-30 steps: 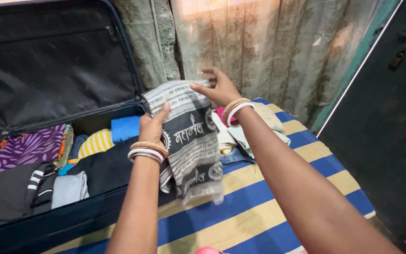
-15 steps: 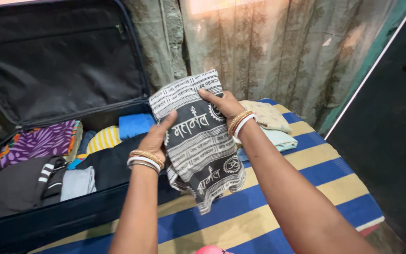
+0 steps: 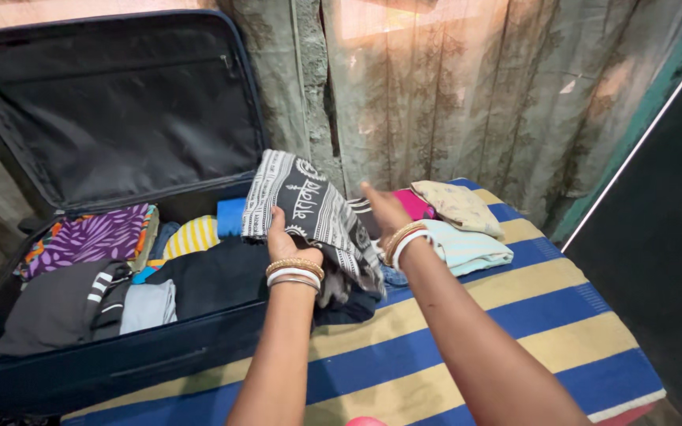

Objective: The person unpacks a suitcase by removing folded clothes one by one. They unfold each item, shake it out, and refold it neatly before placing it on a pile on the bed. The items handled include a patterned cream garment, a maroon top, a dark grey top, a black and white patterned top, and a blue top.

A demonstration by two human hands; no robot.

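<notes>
I hold a folded grey-and-white printed cloth (image 3: 303, 201) over the right end of an open dark blue suitcase (image 3: 120, 367). My left hand (image 3: 286, 237) grips the cloth from below, thumb up against it. My right hand (image 3: 384, 211) touches its right edge with fingers stretched out, partly hidden behind the fabric. Both wrists wear gold and white bangles. The suitcase holds folded clothes: a purple patterned piece (image 3: 84, 237), a yellow striped one (image 3: 191, 235), a blue one (image 3: 230, 214), dark and grey garments (image 3: 65, 304).
A blue-and-yellow striped sheet (image 3: 467, 331) covers the bed. A pile of folded clothes, cream (image 3: 458, 207), pink and pale blue (image 3: 467, 246), lies to the right of my hands. The raised suitcase lid (image 3: 112, 110) leans on a curtained wall. A dark door (image 3: 665, 237) stands at right.
The cloth has been folded smaller and moved left and down toward the suitcase. My right hand has slid off its top to its right edge.
</notes>
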